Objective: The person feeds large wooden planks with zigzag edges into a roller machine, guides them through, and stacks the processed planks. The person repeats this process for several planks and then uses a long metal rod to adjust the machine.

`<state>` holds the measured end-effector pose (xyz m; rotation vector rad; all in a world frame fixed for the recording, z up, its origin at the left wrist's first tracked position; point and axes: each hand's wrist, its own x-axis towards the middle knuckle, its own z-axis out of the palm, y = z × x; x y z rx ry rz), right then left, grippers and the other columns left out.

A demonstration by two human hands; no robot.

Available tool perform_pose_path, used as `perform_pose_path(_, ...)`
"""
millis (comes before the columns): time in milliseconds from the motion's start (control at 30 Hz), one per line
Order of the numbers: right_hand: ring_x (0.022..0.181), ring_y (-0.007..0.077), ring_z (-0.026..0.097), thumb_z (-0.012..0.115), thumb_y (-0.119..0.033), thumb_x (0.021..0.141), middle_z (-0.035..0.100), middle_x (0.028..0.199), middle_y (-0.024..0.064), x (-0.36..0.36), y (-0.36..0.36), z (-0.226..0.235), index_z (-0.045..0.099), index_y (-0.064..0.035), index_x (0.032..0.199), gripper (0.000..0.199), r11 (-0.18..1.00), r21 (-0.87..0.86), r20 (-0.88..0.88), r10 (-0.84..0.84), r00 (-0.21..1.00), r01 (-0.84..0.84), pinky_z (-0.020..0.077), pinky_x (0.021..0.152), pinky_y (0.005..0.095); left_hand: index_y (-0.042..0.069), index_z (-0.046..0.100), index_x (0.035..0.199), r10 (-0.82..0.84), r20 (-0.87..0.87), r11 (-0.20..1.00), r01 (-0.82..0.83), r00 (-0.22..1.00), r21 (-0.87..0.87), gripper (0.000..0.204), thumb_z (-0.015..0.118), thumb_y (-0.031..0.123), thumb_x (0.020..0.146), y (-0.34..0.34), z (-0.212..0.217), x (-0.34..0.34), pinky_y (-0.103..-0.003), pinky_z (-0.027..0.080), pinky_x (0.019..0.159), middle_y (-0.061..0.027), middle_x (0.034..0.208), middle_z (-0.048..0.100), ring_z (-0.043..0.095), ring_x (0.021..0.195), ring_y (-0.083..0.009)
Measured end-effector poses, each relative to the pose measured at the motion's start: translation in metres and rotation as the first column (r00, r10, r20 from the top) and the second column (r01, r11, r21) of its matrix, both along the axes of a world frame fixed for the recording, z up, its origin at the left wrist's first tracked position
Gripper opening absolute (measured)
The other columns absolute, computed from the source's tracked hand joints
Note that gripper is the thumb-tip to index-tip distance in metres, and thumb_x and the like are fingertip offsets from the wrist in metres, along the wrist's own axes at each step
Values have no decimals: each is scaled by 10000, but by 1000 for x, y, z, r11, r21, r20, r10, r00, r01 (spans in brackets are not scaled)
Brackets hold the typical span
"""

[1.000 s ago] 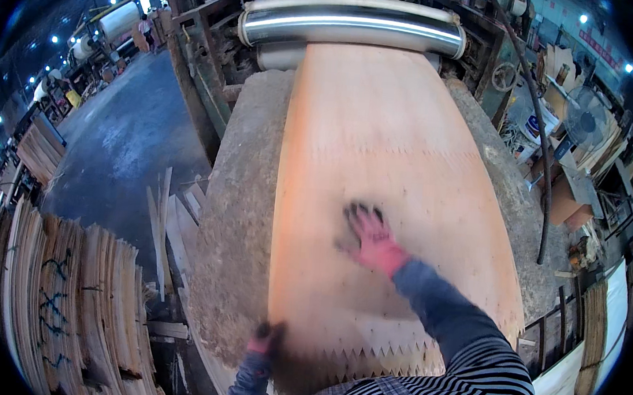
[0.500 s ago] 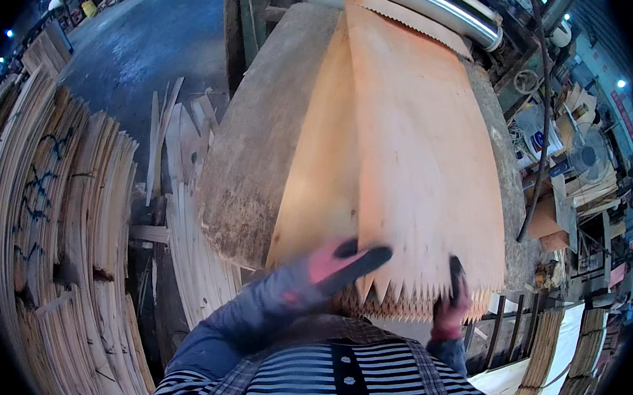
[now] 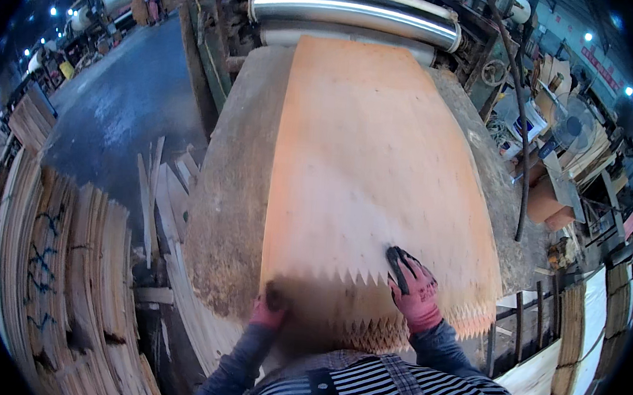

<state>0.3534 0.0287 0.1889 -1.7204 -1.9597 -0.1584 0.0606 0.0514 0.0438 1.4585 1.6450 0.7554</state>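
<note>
A wide orange-tan wood veneer sheet (image 3: 370, 164) with a toothed near edge lies over more toothed veneer sheets (image 3: 338, 302) on the worn table board (image 3: 233, 177). My right hand (image 3: 414, 286), in a pink and black glove, rests on the top sheet by its toothed edge, fingers stretched forward. Near the left front corner of the sheets is my left hand (image 3: 270, 310), gloved alike and smeared by motion. Whether it grips a sheet's edge I cannot tell.
Beyond the sheet's far end, a shiny metal roller (image 3: 355, 13) spans the machine. Stacked veneer (image 3: 81, 262) stands at left, beside loose wood strips (image 3: 172, 217). A dark slanting rod (image 3: 522, 138), a fan (image 3: 574, 127) and strapped veneer bundles (image 3: 578, 340) are at right.
The top sheet has shifted left, covering the yellowish strip beside it, and its far end has come away from the roller. My left hand has moved left and down; the right moved left onto the sheet.
</note>
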Motion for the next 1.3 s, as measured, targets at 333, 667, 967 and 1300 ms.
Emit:
perform_pose_path(333,1012,249,475,516,-255,762,505,1100,87,22,178,-57,505,-115,1075,342,1000,7,23,-26,999,26,375,847,397,68,485,983,-2,431,992,55,902,-111,332,650,168,713,26,-84,-41,-225,401,463,-24,770,531,474,540,-97)
perform_pose_path(667,1200,318,230,548,-431,716,263,1292,152,3,145,-53,275,-115,1276,699,961,-275,111,73,991,-40,183,987,443,54,515,1022,39,391,946,92,920,-312,354,619,249,745,32,14,-23,-217,397,456,-17,759,559,488,528,-92)
perform_pose_path(967,1173,419,230,658,-348,599,307,1250,222,17,-108,-103,362,-27,1203,745,793,-601,131,226,965,-104,209,974,480,-21,553,990,-336,597,903,429,729,-16,260,536,154,799,52,140,44,-206,419,681,-35,869,588,527,767,-80)
perform_pose_path(1300,887,339,503,598,-193,578,518,995,136,-18,-150,-4,579,-82,882,324,969,113,61,212,975,-217,427,768,450,-8,408,1161,55,992,902,433,-114,-1,456,348,338,871,-4,118,-35,-376,381,865,-159,1138,472,456,1039,-266)
